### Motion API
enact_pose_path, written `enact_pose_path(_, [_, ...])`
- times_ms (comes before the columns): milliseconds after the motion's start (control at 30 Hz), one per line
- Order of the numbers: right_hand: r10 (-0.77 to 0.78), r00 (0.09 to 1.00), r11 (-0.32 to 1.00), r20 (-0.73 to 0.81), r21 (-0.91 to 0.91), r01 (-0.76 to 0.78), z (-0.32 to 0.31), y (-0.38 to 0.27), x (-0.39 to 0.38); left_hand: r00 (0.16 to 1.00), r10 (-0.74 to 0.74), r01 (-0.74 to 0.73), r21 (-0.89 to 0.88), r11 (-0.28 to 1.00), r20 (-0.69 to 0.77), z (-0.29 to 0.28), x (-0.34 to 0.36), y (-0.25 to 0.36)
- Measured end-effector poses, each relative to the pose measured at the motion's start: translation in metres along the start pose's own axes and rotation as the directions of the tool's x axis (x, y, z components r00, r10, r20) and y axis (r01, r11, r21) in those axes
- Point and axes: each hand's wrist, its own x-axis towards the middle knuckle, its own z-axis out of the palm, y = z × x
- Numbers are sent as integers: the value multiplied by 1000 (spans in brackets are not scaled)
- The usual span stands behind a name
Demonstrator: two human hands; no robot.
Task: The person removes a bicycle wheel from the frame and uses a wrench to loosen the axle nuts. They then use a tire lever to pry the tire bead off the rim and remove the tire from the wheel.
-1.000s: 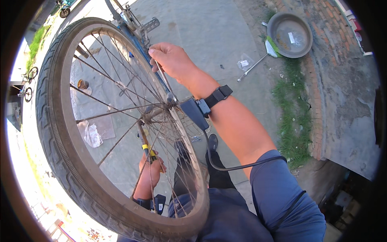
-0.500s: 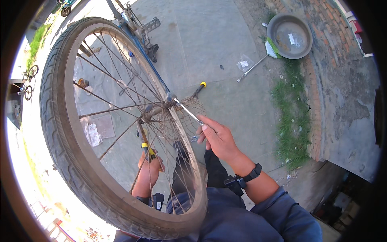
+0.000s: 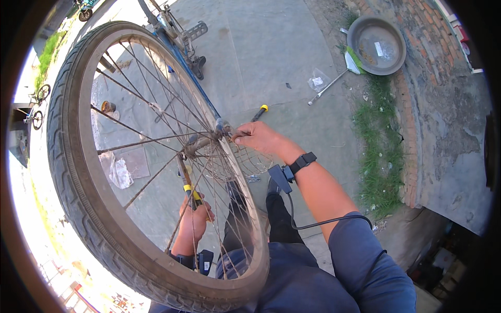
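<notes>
A spoked bicycle wheel (image 3: 78, 172) with a worn black tyre stands before me, its rusty hub (image 3: 198, 146) held in the blue bicycle frame (image 3: 195, 81). Through the spokes, my left hand (image 3: 193, 221) shows closed around a black-and-yellow-handled tool, apparently pliers (image 3: 188, 189), whose far end reaches the near-left end of the axle. On the other side of the hub, my right hand (image 3: 258, 138) has its fingertips pinched together at the axle end. What they pinch is too small and covered to make out. No silver wrench shows in that hand.
A wire basket (image 3: 250, 159) lies below the hub, near a black handle with a yellow end (image 3: 260, 112). Further right are a grey basin (image 3: 376, 47), a green-and-white broom (image 3: 353, 61) and a clear plastic bag (image 3: 318, 81). Grass (image 3: 378, 151) runs along the brick edge.
My right hand has moved up and left to the axle end. The silver wrench it held there is no longer visible. My left hand stays nearly where it was; the wheel shifts slightly left.
</notes>
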Motion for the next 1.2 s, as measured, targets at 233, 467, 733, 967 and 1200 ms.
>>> enact_pose_path(233, [-472,878,452,83,-832,322,-52,-82,50,1000,-8,8,-4,1000,1,3,2,-1])
enact_pose_path(467, [-373,878,-127,301,-954,273,-59,-174,19,1000,-9,9,-35,999,-7,3,4,-3])
enact_pose_path(733, [-55,994,314,-99,-946,-77,-31,-147,-70,1000,9,-9,44,999,6,-1,6,-6])
enact_pose_path(967, [340,940,908,-2,261,-328,19,-67,-80,1000,13,-14,58,998,16,-1,5,-6])
enact_pose_path(1200, [135,916,929,-377,369,15,32,-69,-63,1000,12,-13,20,1000,22,-1,4,-6])
